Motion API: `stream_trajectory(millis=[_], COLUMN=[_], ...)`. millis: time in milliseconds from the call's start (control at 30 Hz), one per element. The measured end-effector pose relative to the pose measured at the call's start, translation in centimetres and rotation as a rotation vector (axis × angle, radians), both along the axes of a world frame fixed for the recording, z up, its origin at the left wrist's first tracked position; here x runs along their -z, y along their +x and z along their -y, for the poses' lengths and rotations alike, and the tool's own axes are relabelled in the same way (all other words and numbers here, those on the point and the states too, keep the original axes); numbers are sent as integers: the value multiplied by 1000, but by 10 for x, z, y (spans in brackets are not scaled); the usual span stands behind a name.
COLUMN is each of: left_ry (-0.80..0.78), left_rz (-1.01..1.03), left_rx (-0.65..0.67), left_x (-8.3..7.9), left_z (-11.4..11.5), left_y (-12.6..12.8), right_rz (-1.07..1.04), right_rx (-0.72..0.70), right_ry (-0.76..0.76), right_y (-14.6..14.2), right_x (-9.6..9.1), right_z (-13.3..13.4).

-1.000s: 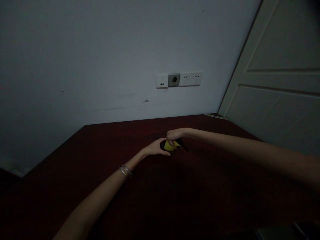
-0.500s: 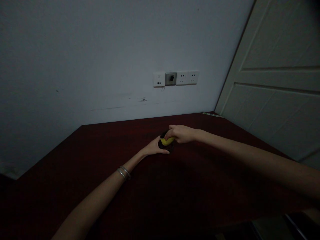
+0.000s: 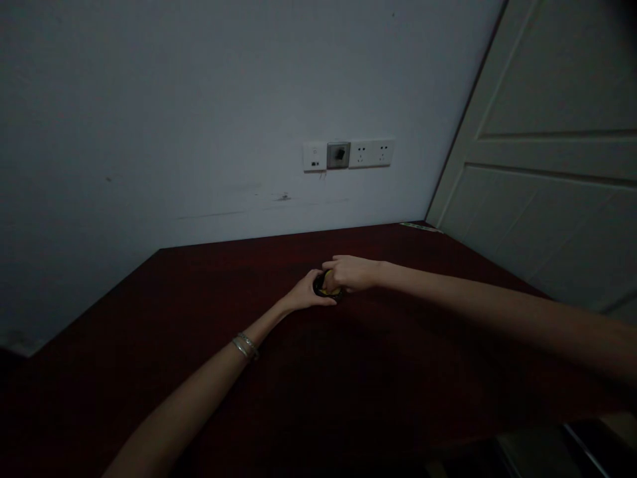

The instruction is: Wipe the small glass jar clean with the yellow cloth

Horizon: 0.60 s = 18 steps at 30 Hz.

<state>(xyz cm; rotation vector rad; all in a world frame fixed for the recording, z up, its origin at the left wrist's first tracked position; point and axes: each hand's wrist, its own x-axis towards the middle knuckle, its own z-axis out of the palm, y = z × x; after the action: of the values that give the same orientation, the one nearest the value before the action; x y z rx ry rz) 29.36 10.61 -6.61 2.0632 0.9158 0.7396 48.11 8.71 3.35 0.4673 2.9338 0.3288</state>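
Near the middle of the dark red table, my left hand [image 3: 302, 292] curls its thumb and fingers around the side of a small, dark, glossy round cup [image 3: 317, 287]. The cup stands with its opening facing up toward me. Into this opening reaches my right hand [image 3: 352, 273], its bent fingers pressing on what looks like a yellow sponge [image 3: 328, 281]. Only a strip of yellow shows inside the cup; my right fingers cover the remainder. Dim light hides the cup's lower part.
The dark red table [image 3: 213, 279] meets a pale wall [image 3: 199, 119] at its back edge. Wall sockets [image 3: 371, 153] sit above it. A white panelled door [image 3: 542, 179] stands along the right, and a thin pale strip [image 3: 421, 227] lies at the back right corner.
My right hand has moved slightly left and down, pushing the yellow sponge deeper into the cup, so less yellow shows. My left hand keeps its hold on the cup.
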Motion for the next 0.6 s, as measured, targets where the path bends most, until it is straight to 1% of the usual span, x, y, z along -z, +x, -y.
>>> stream_trajectory(millis=[100, 267, 333, 433, 533, 600], left_ry=[7, 21, 23, 17, 2, 0], left_rz=[40, 50, 26, 34, 87, 123], left_rx=[12, -8, -18, -26, -30, -9], left_x=[2, 4, 4, 6, 8, 9], left_z=[-1, -3, -2, -2, -2, -3], left_y=[0, -1, -1, -1, 0, 1], right_rz=[68, 109, 110, 100, 78, 65], right_rx=[10, 132, 222, 394, 562, 650], right_ry=[9, 7, -15, -74, -168, -243], right_y=[-9, -19, -24, -36, -52, -61], right_x=[1, 0, 1, 1, -2, -6], right_z=[-3, -3, 0, 4, 5, 1])
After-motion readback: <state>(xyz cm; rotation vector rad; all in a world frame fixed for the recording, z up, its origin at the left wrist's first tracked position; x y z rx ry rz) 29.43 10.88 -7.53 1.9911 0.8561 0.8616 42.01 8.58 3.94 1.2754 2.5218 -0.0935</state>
